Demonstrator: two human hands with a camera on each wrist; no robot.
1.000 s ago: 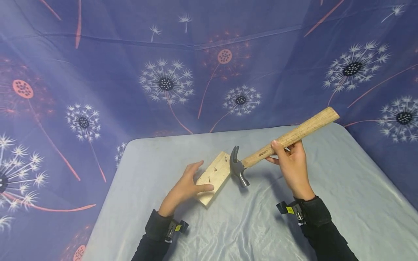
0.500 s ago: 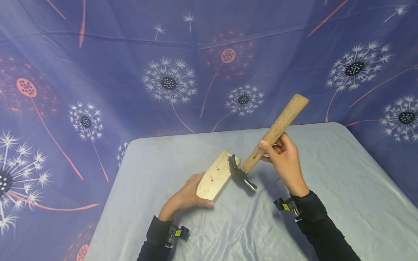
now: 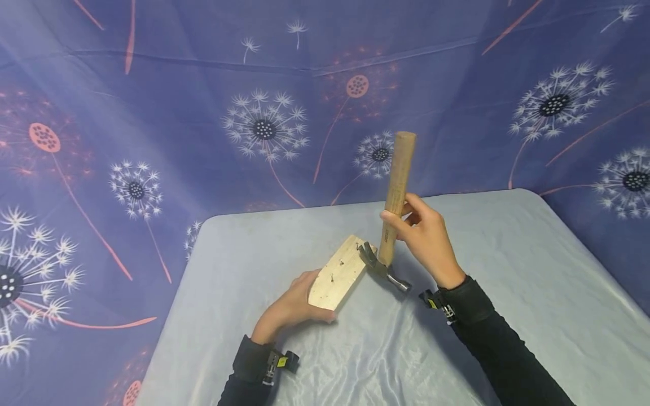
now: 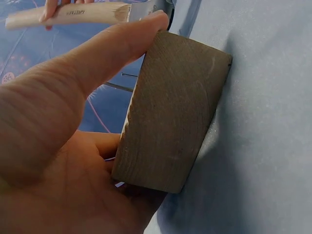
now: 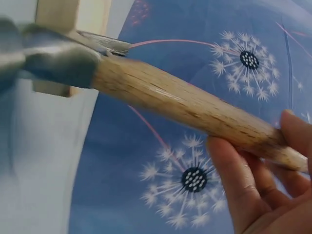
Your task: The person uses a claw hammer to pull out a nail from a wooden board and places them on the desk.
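A pale wooden block (image 3: pixel 327 290) lies at a slant on the cloth, with 3 nails standing out of its top face. My left hand (image 3: pixel 289 310) grips its near end, the thumb along one edge. In the left wrist view the block's end grain (image 4: pixel 170 112) shows between thumb and fingers. My right hand (image 3: pixel 429 239) pinches the wooden handle of a claw hammer (image 3: pixel 399 175), which stands nearly upright, head down. The hammer's claw (image 3: pixel 369 255) is at the farthest nail; whether it touches the nail I cannot tell. The striking face points right, away from the block.
A pale blue satin cloth (image 3: pixel 457 361) covers the table, with wrinkles toward the front. Behind it hangs a purple-blue curtain (image 3: pixel 203 113) printed with dandelions. Small cameras are strapped at both wrists, over dark sleeves.
My right hand has moved left, swinging the hammer handle from a low rightward slant to nearly upright. My left hand has closed round the block's near end. The claw has come onto the block's far end.
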